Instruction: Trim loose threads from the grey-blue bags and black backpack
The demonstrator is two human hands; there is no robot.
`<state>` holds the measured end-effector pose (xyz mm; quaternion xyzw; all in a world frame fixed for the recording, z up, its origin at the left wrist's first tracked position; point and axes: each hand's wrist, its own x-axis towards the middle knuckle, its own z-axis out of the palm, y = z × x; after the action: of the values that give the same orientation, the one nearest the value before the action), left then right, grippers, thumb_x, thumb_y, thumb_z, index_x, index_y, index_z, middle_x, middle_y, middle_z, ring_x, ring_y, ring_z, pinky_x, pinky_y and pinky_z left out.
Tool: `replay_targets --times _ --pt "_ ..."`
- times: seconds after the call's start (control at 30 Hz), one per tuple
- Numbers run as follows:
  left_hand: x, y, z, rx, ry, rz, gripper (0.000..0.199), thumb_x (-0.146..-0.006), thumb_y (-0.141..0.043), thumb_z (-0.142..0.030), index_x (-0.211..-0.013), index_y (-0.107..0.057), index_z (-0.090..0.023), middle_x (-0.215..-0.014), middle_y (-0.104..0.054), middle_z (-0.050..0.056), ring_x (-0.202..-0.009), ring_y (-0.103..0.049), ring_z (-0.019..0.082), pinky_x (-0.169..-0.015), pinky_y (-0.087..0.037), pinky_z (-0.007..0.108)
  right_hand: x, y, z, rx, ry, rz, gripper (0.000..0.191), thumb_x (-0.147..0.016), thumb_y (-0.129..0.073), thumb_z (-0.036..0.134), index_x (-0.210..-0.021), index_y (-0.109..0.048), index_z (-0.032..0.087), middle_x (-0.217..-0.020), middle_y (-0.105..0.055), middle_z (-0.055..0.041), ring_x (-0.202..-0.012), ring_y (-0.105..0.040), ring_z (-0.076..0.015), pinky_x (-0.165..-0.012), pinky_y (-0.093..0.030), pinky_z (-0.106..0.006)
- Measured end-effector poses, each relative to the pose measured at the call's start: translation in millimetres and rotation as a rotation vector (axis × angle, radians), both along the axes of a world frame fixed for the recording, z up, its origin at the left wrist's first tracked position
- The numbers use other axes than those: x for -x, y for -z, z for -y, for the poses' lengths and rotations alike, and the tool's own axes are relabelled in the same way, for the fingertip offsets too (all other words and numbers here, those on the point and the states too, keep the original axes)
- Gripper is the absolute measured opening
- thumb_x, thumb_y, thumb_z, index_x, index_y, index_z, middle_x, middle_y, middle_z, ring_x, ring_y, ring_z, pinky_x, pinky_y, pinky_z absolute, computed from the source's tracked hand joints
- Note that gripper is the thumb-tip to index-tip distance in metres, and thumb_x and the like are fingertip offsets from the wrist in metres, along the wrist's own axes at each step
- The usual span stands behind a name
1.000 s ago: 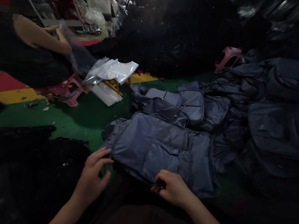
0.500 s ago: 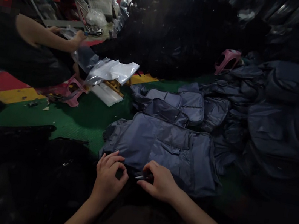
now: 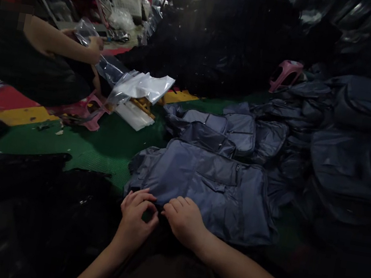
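Observation:
A dark blue-grey fabric bag (image 3: 180,171), with a zipped pocket on its face, lies flat before me. At its near edge my left hand (image 3: 137,216) is closed in a pinch, thumb and forefinger making a ring. Whatever lies between those fingertips is too dark to make out. Just to the right, my right hand (image 3: 186,220) is closed, knuckles up, its fingertips close to the left hand. The small pointed thread snips seen in it half a second ago are now hidden beneath the hand.
More blue-grey bags (image 3: 240,131) lie beyond and to the right (image 3: 359,163). Black plastic (image 3: 35,208) covers the near left. Over the green floor (image 3: 104,158), a co-worker (image 3: 62,45) handles clear plastic bags (image 3: 140,86). A pink stool (image 3: 286,75) stands at the back.
My right hand has moved left toward my left hand and turned knuckles up, hiding the snips' blade. My left hand stays nearly in place. The co-worker's clear bag has shifted slightly.

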<state>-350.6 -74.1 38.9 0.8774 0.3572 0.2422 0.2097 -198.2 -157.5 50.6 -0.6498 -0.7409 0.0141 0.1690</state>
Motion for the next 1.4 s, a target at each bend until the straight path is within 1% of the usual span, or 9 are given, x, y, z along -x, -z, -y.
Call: replay_targets --times 0.2,0.3,0.5,0.57,0.77,0.93,1.1,1.27,1.4 --pt "4.2 -9.5 -3.6 0.095 0.089 0.11 0.007 -0.072 -0.055 -0.018 -0.067 -0.055 -0.022 -0.095 -0.065 0.005 -0.113 -0.049 0.027 -0.098 -0.036 0.047 -21.7 -2.5 21.0 0.012 0.194 -0.293 0.014 -0.088 -0.053 0.03 -0.094 -0.055 0.018 -0.088 -0.061 -0.0058 -0.085 -0.054 -0.0187 -0.076 -0.04 -0.03" --pt "9.4 -15.8 -10.5 0.243 0.09 0.233 0.008 -0.077 -0.053 -0.021 -0.069 -0.053 -0.021 -0.095 -0.065 0.006 -0.107 -0.054 0.024 -0.094 -0.042 0.042 -39.8 -7.2 43.4 0.169 0.227 -0.393 0.033 -0.077 -0.065 0.036 -0.104 -0.054 0.02 -0.096 -0.06 -0.0044 -0.083 -0.057 -0.0179 -0.073 -0.042 -0.028" --pt "25.5 -6.7 -68.1 0.361 -0.595 0.248 0.028 -0.077 -0.055 -0.042 -0.092 -0.056 -0.019 -0.082 -0.066 0.004 -0.067 -0.06 0.019 -0.062 -0.048 0.031 -45.1 0.5 68.4 0.416 0.135 -0.367 0.028 -0.068 -0.058 0.014 -0.095 -0.057 0.023 -0.092 -0.06 0.0007 -0.076 -0.059 -0.0139 -0.063 -0.04 -0.022" --pt "24.4 0.0 -96.5 0.292 -0.65 0.078 0.043 -0.072 -0.059 -0.045 -0.103 -0.055 -0.017 -0.091 -0.067 0.007 -0.075 -0.062 0.022 -0.07 -0.049 0.036 -40.6 3.2 70.0 0.447 0.104 -0.359 0.03 -0.067 -0.057 0.014 -0.095 -0.058 0.023 -0.092 -0.061 0.0004 -0.079 -0.06 -0.0146 -0.063 -0.04 -0.021" --pt "-53.1 -9.8 -135.1 0.053 -0.142 -0.217 0.043 -0.078 -0.047 -0.048 -0.099 -0.061 -0.013 -0.104 -0.063 0.014 -0.105 -0.055 0.03 -0.093 -0.04 0.041 -30.8 5.6 70.5 0.548 0.011 -0.189 0.016 -0.071 -0.058 0.025 -0.085 -0.063 0.018 -0.086 -0.065 -0.0038 -0.069 -0.063 -0.0169 -0.053 -0.039 -0.023" --pt "-172.9 -17.6 -111.1 -0.053 0.217 -0.252 0.043 -0.079 -0.049 -0.042 -0.112 -0.057 -0.016 -0.119 -0.058 0.013 -0.114 -0.048 0.03 -0.096 -0.036 0.041 -31.1 18.8 70.6 0.571 -0.012 -0.151 0.022 -0.075 -0.057 0.035 -0.085 -0.064 0.017 -0.083 -0.067 -0.0052 -0.062 -0.063 -0.0176 -0.045 -0.036 -0.023" --pt "-258.0 6.4 -87.3 -0.029 0.424 -0.303 0.041 -0.076 -0.055 -0.036 -0.115 -0.057 -0.022 -0.121 -0.059 0.01 -0.115 -0.048 0.029 -0.097 -0.033 0.045 -33.6 38.0 70.8 0.687 -0.004 -0.158 0.019 -0.073 -0.057 0.035 -0.078 -0.065 0.019 -0.077 -0.067 -0.0027 -0.057 -0.062 -0.0165 -0.04 -0.033 -0.021" --pt "-281.7 18.8 -84.3 -0.001 0.419 -0.321 0.024 -0.077 -0.055 -0.034 -0.094 -0.067 -0.023 -0.101 -0.065 0.01 -0.1 -0.056 0.029 -0.086 -0.038 0.046 -35.0 52.7 73.2 0.652 0.009 -0.177 0.023 -0.075 -0.054 0.038 -0.083 -0.065 0.019 -0.082 -0.068 -0.0032 -0.06 -0.063 -0.0177 -0.036 -0.028 -0.021" --pt "-269.1 -4.1 -85.2 -0.019 0.426 -0.233 0.018 -0.079 -0.052 -0.029 -0.087 -0.067 -0.022 -0.092 -0.065 0.007 -0.095 -0.058 0.024 -0.081 -0.041 0.039 -46.2 22.9 85.9 0.607 -0.034 -0.292 0.016 -0.075 -0.059 0.029 -0.088 -0.065 0.021 -0.086 -0.069 -0.0005 -0.067 -0.064 -0.0152 -0.042 -0.035 -0.02"
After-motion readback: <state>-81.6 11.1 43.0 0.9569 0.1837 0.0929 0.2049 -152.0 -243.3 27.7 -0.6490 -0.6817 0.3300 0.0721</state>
